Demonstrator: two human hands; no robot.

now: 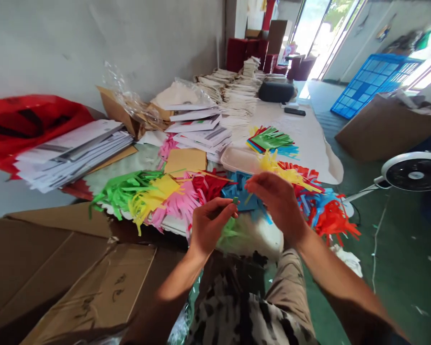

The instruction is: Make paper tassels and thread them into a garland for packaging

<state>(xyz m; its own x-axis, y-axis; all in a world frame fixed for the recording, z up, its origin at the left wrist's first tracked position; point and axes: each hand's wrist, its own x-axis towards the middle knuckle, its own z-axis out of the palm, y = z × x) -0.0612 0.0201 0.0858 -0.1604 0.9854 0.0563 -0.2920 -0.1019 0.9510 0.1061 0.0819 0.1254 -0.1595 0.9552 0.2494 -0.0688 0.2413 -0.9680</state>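
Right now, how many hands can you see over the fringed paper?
2: the left hand, pinching a small green piece, and the right hand, by the blue fringed paper. No other hands show.

Table, white covering: matt, lightly creased; cloth or plastic, cannot tell.
Fringed bundles, near edge: thin paper by appearance, matt.
Flat square, behind near edge: brown card, matt, smooth.
Tray, behind near edge: pale plastic, smooth.
Printed sheets, left side: white paper, smooth.
Bag, beyond left edge: red plastic, glossy, creased.
Clear film, left edge: plastic, crumpled, shiny.
Carton, below near edge: brown cardboard, matt.
Crate, beyond right edge: blue plastic.
Fan, beyond right edge: plastic, smooth.
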